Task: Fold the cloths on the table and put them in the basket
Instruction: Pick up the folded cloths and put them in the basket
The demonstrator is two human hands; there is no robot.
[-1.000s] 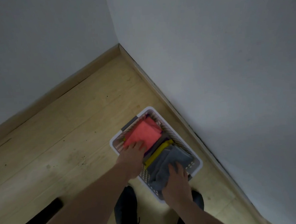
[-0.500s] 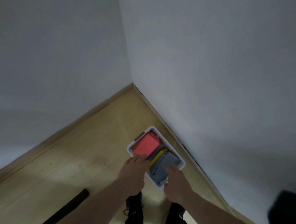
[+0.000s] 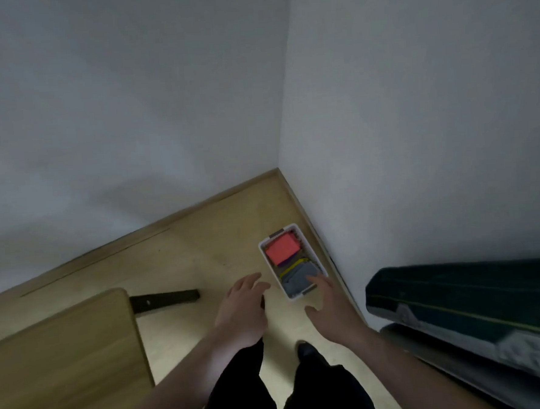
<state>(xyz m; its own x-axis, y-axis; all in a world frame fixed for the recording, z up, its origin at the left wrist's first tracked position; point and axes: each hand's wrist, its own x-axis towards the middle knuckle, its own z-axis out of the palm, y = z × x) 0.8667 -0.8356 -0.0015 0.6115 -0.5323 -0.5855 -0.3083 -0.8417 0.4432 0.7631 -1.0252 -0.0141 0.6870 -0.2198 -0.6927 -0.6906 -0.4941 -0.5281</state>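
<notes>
A white plastic basket (image 3: 309,254), rectangular with perforated walls and dark grip inserts at its short ends, stands on the pale wood-grain floor (image 3: 202,259) in the corner of the room, its long side just beside the skirting of the right-hand wall (image 3: 416,132). Inside it lie folded cloths: a flat coral-red cloth (image 3: 282,249) at the far end, a soft grey cloth (image 3: 298,280) at the near end, and between them narrow yellow and purple edges of further cloths. Bare floor lies open on the basket's left side, up to the rear wall's skirting.

Both hands are above the floor, apart from the basket and holding nothing. The left hand (image 3: 242,313) is spread with loose fingers, near the basket's near-left corner. The right hand (image 3: 330,308) is likewise spread, fingers straight; its fingertips overlap the basket's near end in this view, and contact cannot be judged.

At lower left a rounded corner of the wooden tabletop (image 3: 63,359) bounds the space, with a dark flat bar (image 3: 165,299) on the floor behind it. At right a dark green padded object (image 3: 473,296) closes the passage. Black trouser legs (image 3: 318,391) fill the bottom centre.
</notes>
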